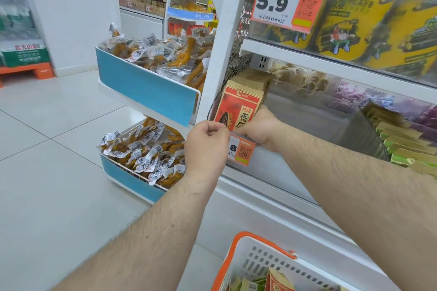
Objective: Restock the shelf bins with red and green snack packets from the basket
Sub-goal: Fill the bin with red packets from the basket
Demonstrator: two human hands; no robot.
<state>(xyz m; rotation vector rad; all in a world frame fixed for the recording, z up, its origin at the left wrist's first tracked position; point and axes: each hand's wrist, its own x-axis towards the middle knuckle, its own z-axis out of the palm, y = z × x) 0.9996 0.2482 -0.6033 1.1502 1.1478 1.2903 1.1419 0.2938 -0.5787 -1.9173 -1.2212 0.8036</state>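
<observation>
The right hand (257,125) reaches into the clear plastic shelf bin (307,168) and its grip is closed on the lower right edge of the front red paper snack packet (236,111), which stands upright at the front of a row of the same packets (253,82) at the left end of the bin; the left hand (205,146) is just in front of the bin edge, beside the orange price tag (241,151), with the fingers curled; it seems to hold nothing, though the fingertips are near the packet's lower left corner and I cannot tell if they touch it; more red and green packets (279,279) lie in the white plastic basket with orange handle (257,241) below, so I judge the task is not finished; the green paper packets (402,149) are stacked further right in the same shelf

What could go wrong: the row leans a little, so if the right hand lets go too early, the front packet may tip forward over the low wall of the bin and fall to the floor; pushing too hard could crush the paper corner or press the row back unevenly; the wrist could also knock the price tag loose
</observation>
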